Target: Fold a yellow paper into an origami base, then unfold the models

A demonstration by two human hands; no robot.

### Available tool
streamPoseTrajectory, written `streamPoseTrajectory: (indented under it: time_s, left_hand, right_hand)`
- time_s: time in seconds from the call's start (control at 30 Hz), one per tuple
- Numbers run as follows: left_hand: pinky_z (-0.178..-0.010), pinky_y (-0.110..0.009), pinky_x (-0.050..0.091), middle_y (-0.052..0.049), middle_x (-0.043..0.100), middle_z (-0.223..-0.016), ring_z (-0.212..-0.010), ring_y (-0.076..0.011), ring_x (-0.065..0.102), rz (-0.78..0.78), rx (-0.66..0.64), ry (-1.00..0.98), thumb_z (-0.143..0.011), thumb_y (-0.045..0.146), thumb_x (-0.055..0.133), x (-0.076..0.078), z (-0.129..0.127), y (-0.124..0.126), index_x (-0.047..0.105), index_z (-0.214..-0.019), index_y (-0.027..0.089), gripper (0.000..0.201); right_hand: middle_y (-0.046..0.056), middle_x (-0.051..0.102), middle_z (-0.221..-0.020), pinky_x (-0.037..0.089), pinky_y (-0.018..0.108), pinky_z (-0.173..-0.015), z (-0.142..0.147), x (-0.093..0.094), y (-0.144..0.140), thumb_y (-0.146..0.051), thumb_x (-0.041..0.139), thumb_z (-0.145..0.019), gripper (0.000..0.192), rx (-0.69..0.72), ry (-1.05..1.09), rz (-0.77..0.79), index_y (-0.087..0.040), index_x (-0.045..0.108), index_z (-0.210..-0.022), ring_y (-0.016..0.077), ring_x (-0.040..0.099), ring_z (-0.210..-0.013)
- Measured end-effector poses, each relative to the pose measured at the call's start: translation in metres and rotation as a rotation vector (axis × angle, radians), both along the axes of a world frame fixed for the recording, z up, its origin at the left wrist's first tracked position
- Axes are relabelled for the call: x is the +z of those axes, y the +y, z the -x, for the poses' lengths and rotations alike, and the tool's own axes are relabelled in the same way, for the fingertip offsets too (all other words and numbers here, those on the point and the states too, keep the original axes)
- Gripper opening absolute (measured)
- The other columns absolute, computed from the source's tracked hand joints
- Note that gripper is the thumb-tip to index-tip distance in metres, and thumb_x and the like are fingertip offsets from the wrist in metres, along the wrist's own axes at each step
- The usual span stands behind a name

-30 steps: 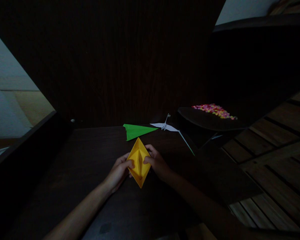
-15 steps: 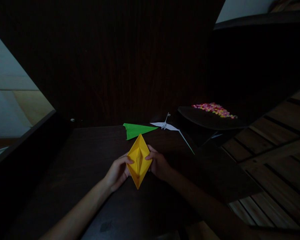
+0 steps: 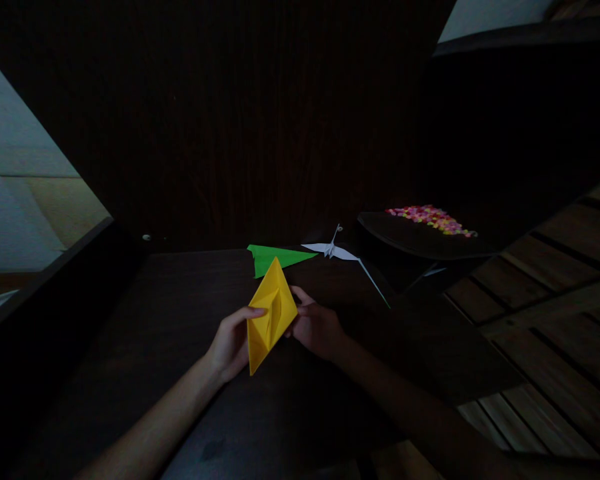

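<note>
A yellow paper boat (image 3: pixel 283 301) is held above the dark table, its hollow side facing me and its long axis tilted. My left hand (image 3: pixel 229 343) grips its left side, with the thumb inside the hollow and the fingers behind. At the right corner, my right hand (image 3: pixel 321 328) is closed on the edge, its fingertips partly hidden behind the paper. Just beyond the boat lies a green paper plane (image 3: pixel 277 257). To the right of that plane is a white paper crane (image 3: pixel 331 250) with spread wings.
A thin pale stick or strip (image 3: pixel 375 285) slants down from the crane's right wing. Pink and yellow petal-like pieces (image 3: pixel 430 219) lie on a dark curved surface (image 3: pixel 395 238) at right. A raised dark edge (image 3: pixel 55 283) borders the table on the left.
The boat has turned clockwise, its near tip swinging to the left. My right thumb has slid from the boat's inner face to its right corner.
</note>
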State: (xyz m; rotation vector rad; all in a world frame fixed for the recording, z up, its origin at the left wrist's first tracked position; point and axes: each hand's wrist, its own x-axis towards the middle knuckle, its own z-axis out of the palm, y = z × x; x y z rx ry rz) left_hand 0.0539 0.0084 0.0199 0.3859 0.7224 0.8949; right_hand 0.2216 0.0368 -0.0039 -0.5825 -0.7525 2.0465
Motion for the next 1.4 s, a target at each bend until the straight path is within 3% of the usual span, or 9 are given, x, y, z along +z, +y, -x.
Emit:
streamPoseTrajectory:
  time_s: [0.2,0.47,0.93,1.4]
  left_hand:
    - [-0.071,-0.036,0.054,-0.013,0.075,-0.085,-0.083,-0.0312,0.071,0.058,0.039,0.045,-0.068,0.024,0.065,-0.0009,0.0016,0.0004,0.067,-0.102,0.009,0.037]
    - [-0.070,-0.036,0.054,-0.013,0.075,-0.084,-0.084,-0.0314,0.071,0.064,0.037,0.045,-0.068,0.024,0.067,0.0000,0.0015,-0.0002,0.067,-0.100,0.010,0.035]
    - [-0.071,-0.031,0.054,-0.011,0.075,-0.093,-0.087,-0.0283,0.070,-0.037,0.086,0.069,-0.065,0.020,0.072,-0.0013,-0.0001,-0.0013,0.068,-0.093,0.012,0.029]
    - [-0.068,-0.032,0.053,-0.009,0.074,-0.089,-0.076,-0.0259,0.069,-0.058,0.085,0.081,-0.061,0.016,0.068,-0.0050,0.0011,-0.0014,0.068,-0.097,0.012,0.036]
  right_hand:
    - [0.004,0.065,-0.095,0.046,0.037,-0.079,0.0011,0.0010,0.0006,-0.019,0.064,-0.058,0.049,-0.029,0.014,-0.010,-0.021,0.054,-0.106,0.0232,0.060,-0.088]
    - [0.004,0.065,-0.098,0.045,0.041,-0.088,-0.0004,-0.0021,0.0012,-0.019,0.066,-0.058,0.052,-0.035,0.017,-0.005,-0.022,0.053,-0.108,0.0251,0.061,-0.096]
    - [0.004,0.064,-0.104,0.048,0.040,-0.083,-0.0022,-0.0014,0.0000,-0.024,0.073,-0.059,0.061,0.004,0.029,0.009,-0.024,0.047,-0.115,0.0243,0.062,-0.096]
    - [0.003,0.066,-0.099,0.049,0.038,-0.078,-0.0041,-0.0006,0.0016,-0.028,0.072,-0.062,0.049,-0.033,-0.012,-0.007,-0.024,0.052,-0.107,0.0246,0.062,-0.093]
